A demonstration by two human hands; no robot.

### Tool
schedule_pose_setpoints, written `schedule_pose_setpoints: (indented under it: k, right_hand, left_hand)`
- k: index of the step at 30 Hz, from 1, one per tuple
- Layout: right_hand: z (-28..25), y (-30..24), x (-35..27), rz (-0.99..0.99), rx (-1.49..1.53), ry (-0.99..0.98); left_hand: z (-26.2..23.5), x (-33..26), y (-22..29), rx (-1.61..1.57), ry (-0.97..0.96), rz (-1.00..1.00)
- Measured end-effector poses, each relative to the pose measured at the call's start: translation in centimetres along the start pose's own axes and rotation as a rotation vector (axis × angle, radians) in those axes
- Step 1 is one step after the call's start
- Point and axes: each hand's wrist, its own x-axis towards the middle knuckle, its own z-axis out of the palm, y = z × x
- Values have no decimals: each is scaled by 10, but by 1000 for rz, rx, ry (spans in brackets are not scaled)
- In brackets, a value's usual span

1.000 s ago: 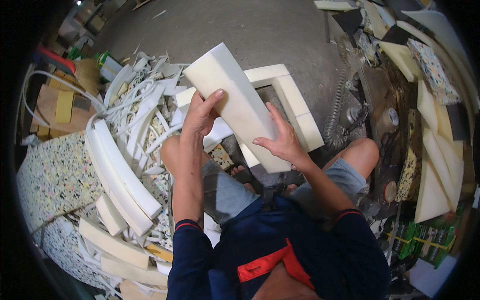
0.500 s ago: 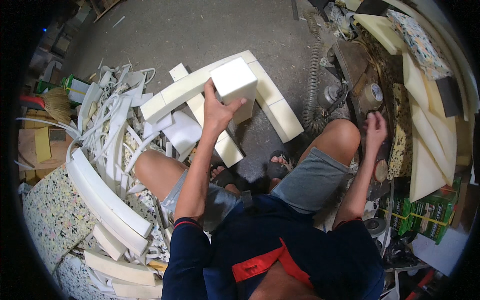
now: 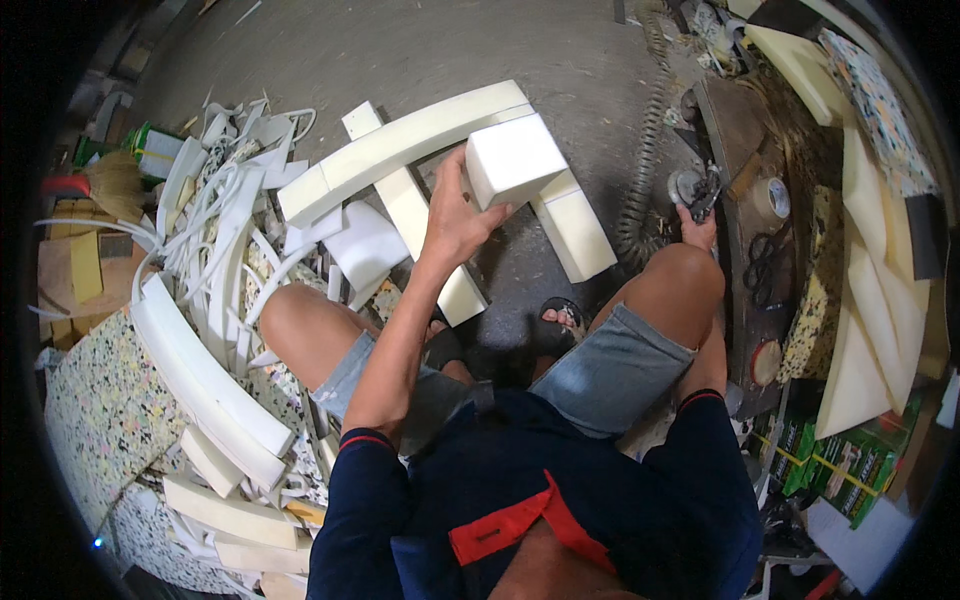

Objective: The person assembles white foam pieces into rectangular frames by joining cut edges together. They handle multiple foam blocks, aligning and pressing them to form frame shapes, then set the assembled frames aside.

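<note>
My left hand [image 3: 460, 215] grips a white foam block [image 3: 515, 155] by its left and near sides, thumb underneath and fingers along the edge. Just behind and below the block lies a curved frame of cream foam pieces [image 3: 400, 150] on the floor, and a straight foam bar [image 3: 408, 205] runs under it. Past my right knee, my right hand [image 3: 697, 230] is closed round the lower part of a spray gun [image 3: 697, 188] with a round metal cup. My fingers there are partly hidden.
A coiled hose [image 3: 645, 130] lies beside the spray gun. On the worn wooden bench [image 3: 735, 130] are a tape roll [image 3: 771, 198] and black scissors [image 3: 763, 268]. Foam offcuts [image 3: 225, 220] pile up at left, next to a broom [image 3: 115, 187]. Foam sheets [image 3: 870, 290] stand at right.
My right hand has moved from above the bench, forward and left, down to the spray gun. The foam block in my left hand has shifted right and tilted. The scissors have come into sight.
</note>
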Motion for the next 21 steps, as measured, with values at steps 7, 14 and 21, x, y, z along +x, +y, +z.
schedule_pose_setpoints:
  k: [7,14,21]
  right_hand:
    - [15,21,17,202,-237,219]
    - [-39,-68,2,77,145,63]
    - [-108,-234,-44,-215,260,-81]
  left_hand:
    - [-15,30,35,94,78,41]
    - [-49,125,106,119,171,228]
    - [7,187,140,181,205,438]
